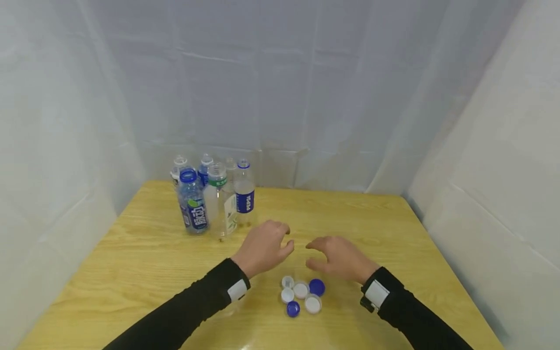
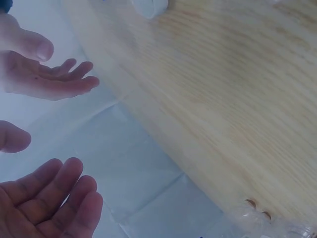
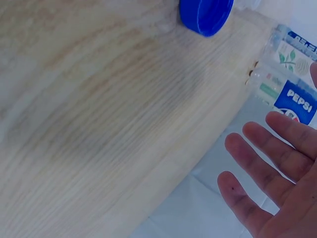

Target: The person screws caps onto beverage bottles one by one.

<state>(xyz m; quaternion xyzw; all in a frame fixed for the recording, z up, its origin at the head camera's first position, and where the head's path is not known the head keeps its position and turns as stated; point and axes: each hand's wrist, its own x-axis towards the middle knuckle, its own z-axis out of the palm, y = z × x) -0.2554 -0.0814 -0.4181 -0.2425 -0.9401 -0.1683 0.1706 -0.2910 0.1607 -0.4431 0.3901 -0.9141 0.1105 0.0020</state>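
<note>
Carrying everything is the wooden bench (image 1: 350, 218), with uncapped plastic bottles (image 1: 214, 199) standing at far left; they look light, slick and easily dented, so best held gently round the body. Near the middle, the left grip (image 1: 265, 246) and right grip (image 1: 339, 257) hover apart, fingertips toward each other, fingers loosely bent away from the thumbs, both holding nothing. Nearer lie blue and white caps (image 1: 301, 290), probably light and stiff, best pinched by the rim

Blue-labelled bottle (image 1: 203, 174) mostly hidden behind green-ringed bottle (image 1: 213, 201), clear bottle (image 1: 230, 166) partly hidden behind it, left sleeve (image 1: 183, 306) cut off in front of it
</note>
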